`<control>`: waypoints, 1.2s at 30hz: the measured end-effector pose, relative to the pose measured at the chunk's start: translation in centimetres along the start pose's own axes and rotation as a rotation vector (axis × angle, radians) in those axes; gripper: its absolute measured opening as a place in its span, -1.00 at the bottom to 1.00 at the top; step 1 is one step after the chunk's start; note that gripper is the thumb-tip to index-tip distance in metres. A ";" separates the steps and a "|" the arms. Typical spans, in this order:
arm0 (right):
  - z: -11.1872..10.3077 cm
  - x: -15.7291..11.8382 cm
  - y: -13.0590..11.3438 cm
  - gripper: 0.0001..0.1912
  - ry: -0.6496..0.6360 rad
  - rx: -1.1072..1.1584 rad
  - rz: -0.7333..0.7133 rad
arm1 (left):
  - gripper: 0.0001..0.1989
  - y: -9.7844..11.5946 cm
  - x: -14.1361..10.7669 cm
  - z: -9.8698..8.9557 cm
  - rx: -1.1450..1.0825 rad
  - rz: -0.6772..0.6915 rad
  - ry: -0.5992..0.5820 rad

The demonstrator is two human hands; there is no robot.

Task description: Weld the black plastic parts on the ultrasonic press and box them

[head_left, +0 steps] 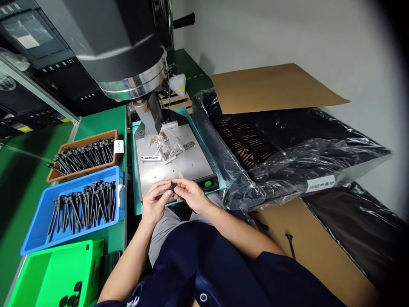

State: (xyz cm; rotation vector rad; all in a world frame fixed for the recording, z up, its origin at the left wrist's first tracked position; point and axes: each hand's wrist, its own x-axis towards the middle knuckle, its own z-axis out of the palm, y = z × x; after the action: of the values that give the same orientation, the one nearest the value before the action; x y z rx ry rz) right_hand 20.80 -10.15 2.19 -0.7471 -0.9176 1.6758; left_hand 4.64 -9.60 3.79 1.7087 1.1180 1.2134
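In front of my body, over the near edge of a metal base plate, both hands meet at a small black part. My left hand pinches it from the left between thumb and fingertips. From the other side my right hand grips it too. A thin black rod sticks out below the right fingers and looks joined to the part, though the fingers hide the join. Beyond the hands, a metal fixture partly wrapped in clear film stands on the plate under the machine's head.
To the left are an orange bin and a blue bin of black rods with wide heads, and a green bin with several small black pieces. A green button sits at the plate's corner. Right stands a plastic-lined box under cardboard.
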 end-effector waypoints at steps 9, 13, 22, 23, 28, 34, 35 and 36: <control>-2.4 5.3 0.8 -0.58 0.217 0.011 0.031 | -0.63 -2.7 3.4 -1.1 -0.226 -0.275 0.347; -2.7 8.5 1.0 -0.51 0.262 0.005 -0.023 | -0.55 -3.6 6.0 -1.6 -0.508 -0.404 0.256; -1.5 12.9 0.0 -0.56 0.200 0.011 -0.221 | -0.48 -2.6 10.8 -1.4 -0.675 -0.358 0.234; -1.5 13.2 -0.2 -0.58 0.200 -0.003 -0.247 | -0.48 -2.5 11.2 -1.5 -0.669 -0.353 0.261; -1.9 14.2 -0.6 -0.62 0.207 -0.109 -0.324 | -0.52 -2.1 12.7 -1.5 -0.662 -0.360 0.365; -2.8 13.8 0.2 -0.62 0.210 -0.145 -0.209 | -0.57 -2.8 12.1 -1.7 -0.677 -0.350 0.473; -3.0 13.5 0.5 -0.61 0.218 -0.123 -0.162 | -0.57 -3.0 11.9 -1.7 -0.667 -0.350 0.479; -3.2 13.2 0.9 -0.59 0.228 -0.085 -0.117 | -0.56 -3.2 11.7 -1.7 -0.655 -0.357 0.481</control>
State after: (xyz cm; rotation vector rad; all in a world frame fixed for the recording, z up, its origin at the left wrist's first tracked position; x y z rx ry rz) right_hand 19.47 3.09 -0.68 -0.9045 -0.8575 1.4241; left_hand 4.28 2.58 4.86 0.7135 1.0660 1.5686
